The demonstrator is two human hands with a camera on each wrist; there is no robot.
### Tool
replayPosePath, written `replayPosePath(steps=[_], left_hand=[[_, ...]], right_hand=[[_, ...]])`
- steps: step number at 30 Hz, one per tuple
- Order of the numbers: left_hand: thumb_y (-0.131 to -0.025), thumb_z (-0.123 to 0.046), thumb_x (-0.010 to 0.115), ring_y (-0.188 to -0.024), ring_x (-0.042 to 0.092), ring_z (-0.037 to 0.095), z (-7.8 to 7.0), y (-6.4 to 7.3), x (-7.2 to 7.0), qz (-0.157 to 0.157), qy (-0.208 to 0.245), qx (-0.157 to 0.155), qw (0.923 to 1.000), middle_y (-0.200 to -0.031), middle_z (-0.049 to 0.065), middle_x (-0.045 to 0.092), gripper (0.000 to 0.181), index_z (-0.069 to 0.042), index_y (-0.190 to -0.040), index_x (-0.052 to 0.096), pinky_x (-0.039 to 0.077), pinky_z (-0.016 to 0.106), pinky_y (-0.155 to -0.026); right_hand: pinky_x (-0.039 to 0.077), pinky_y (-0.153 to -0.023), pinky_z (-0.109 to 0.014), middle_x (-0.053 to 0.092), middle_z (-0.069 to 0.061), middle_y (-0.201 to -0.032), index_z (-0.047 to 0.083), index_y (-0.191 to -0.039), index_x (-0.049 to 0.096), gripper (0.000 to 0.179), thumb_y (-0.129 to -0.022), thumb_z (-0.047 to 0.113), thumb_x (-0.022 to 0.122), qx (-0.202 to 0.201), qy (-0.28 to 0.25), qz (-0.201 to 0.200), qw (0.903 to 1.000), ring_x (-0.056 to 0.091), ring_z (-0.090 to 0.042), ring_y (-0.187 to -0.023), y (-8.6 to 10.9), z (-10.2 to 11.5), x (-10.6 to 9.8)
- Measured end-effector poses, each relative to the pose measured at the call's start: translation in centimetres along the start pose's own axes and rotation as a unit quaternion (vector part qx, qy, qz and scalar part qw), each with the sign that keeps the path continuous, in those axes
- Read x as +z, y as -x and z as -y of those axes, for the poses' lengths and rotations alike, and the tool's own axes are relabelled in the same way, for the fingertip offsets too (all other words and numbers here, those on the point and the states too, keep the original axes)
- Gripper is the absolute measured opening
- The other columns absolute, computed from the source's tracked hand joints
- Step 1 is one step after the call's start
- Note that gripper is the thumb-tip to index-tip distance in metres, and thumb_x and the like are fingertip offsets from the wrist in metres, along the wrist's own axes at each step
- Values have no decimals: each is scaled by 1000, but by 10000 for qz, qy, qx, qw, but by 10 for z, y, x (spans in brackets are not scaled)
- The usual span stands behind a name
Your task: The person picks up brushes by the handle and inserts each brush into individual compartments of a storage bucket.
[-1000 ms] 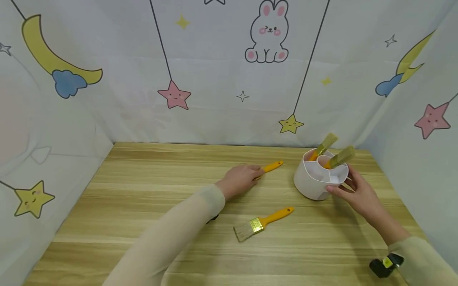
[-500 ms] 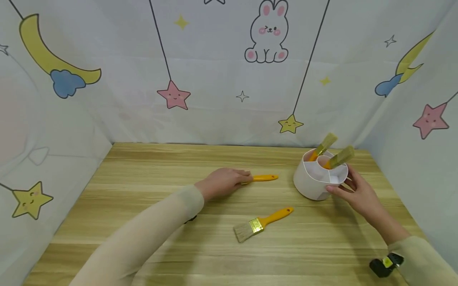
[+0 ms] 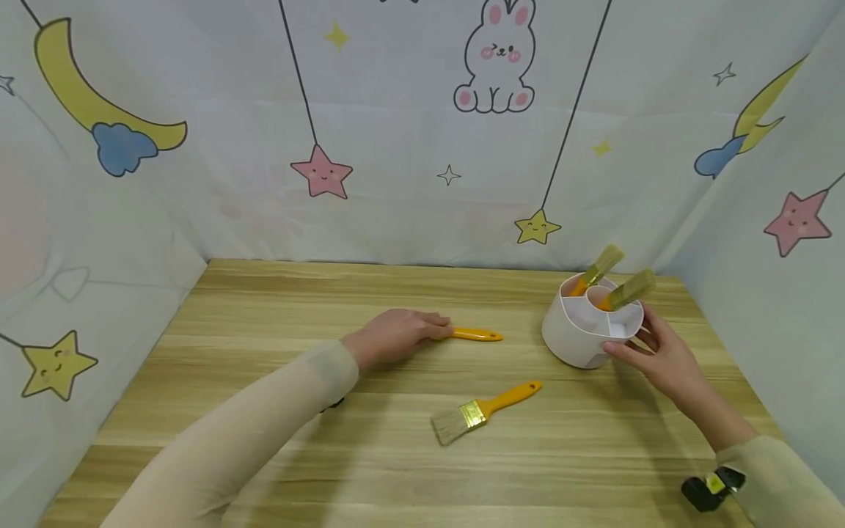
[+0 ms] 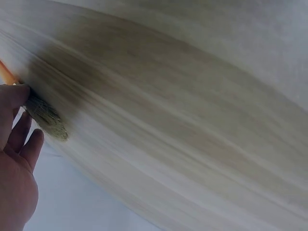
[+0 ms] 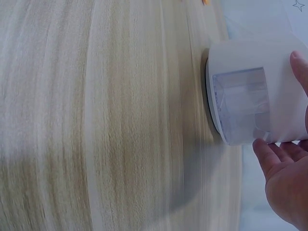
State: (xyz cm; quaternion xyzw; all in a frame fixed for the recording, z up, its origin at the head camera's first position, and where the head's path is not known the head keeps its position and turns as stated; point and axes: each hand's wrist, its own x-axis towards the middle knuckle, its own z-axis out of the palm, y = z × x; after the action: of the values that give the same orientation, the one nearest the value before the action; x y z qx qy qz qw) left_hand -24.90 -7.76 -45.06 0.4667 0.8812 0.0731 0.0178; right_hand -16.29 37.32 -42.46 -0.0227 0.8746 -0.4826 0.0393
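Observation:
My left hand [image 3: 399,337] pinches a paintbrush [image 3: 477,334] near its metal band. The orange handle points right in the head view, and the dark bristles [image 4: 48,117] stick out past the thumb in the left wrist view. At the right, my right hand [image 3: 663,359] grips the side of a round white divided caddy [image 3: 574,341], thumb at the front and fingers behind. Two paintbrushes [image 3: 630,289] stand in it, bristles up. Another paintbrush [image 3: 472,415] lies on the table in front, its handle toward the right. A clear window panel [image 5: 243,103] shows on the caddy in the right wrist view.
The wood-grain table [image 3: 264,301] runs back to a white cloth [image 3: 409,227] printed with stars, moons and a rabbit. More of this cloth hangs along both sides. A small black device [image 3: 713,489] is on the right wrist.
My left hand has drawn back to the left with the paintbrush, whose handle has swung from pointing up and right to nearly level. The right hand and caddy have stayed put.

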Motion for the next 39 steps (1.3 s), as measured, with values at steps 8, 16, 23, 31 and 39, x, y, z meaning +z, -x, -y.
replayPosePath(steps=[8, 16, 23, 31, 39], left_hand=[[-108, -21, 65, -148, 51, 35, -40, -4, -2, -47, 267, -1208, 9923, -162, 15, 50, 52, -10, -158, 54, 48, 49, -117], [-108, -33, 66, -145, 52, 44, -72, -15, 4, -82, 62, -2100, 9776, -159, 24, 51, 59, -4, -158, 51, 45, 53, -119], [-110, -34, 62, -149, 48, 40, -70, -16, 10, 62, -183, -2200, 9753, -161, 21, 50, 56, -2, -156, 52, 42, 53, -121], [-111, -33, 61, -151, 46, 38, -46, -2, 14, -21, 38, -1454, 9894, -162, 17, 49, 54, -6, -157, 53, 38, 51, -125], [-112, -34, 59, -154, 44, 32, -13, 16, 8, 198, 112, -503, 9985, -164, 12, 49, 53, -10, -158, 53, 40, 50, -123]], right_hand=[[45, -88, 0, 15, -32, -173, 6, -171, -5, 103, -105, 21, 73, 18, 20, 15, 10000, 26, -59, -152, 1, -2, -2], [45, -89, 0, 17, -31, -173, 7, -172, -4, 103, -105, 23, 73, -14, 58, -8, 10000, 26, -58, -153, 2, -2, -3], [45, -89, -1, 17, -30, -173, 8, -172, -1, 102, -104, 22, 74, -42, 37, -29, 10000, 27, -57, -153, 0, -3, -4], [45, -89, -1, 18, -30, -173, 7, -172, 0, 103, -104, 21, 74, -62, -1, -43, 10000, 27, -57, -153, 0, -1, -4], [46, -89, -1, 19, -30, -172, 8, -173, 1, 102, -103, 20, 75, -71, -78, -22, 9999, 28, -58, -152, 0, -3, -3]])
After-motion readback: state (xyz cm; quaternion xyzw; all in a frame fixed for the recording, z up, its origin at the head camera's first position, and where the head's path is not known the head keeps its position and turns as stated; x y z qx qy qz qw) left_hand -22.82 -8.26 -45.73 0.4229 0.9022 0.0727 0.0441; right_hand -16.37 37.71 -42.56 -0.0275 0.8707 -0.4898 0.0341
